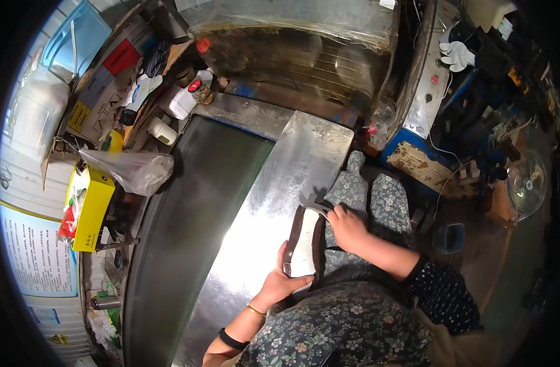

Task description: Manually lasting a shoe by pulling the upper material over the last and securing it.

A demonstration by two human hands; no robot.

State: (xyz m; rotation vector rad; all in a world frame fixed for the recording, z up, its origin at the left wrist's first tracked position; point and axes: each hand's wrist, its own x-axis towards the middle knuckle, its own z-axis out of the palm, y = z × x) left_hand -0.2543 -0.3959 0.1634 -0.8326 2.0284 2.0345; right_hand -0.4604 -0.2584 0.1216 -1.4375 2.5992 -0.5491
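A shoe, its long white underside framed by a dark brown rim, lies along the edge of the metal table with its underside up. My left hand is closed around its near end, the thumb across the white part and the fingers along the left side. At the far end, my right hand is wrapped around a pair of grey metal pincers. Their head is at the brown rim; whether the jaws grip it is too small to tell. A floral apron covers my lap.
Left of the shiny metal table runs a dark belt. Beyond it stand a yellow box, a plastic bag and a lidded jar. To the right are a machine panel, white glove, fan and bin.
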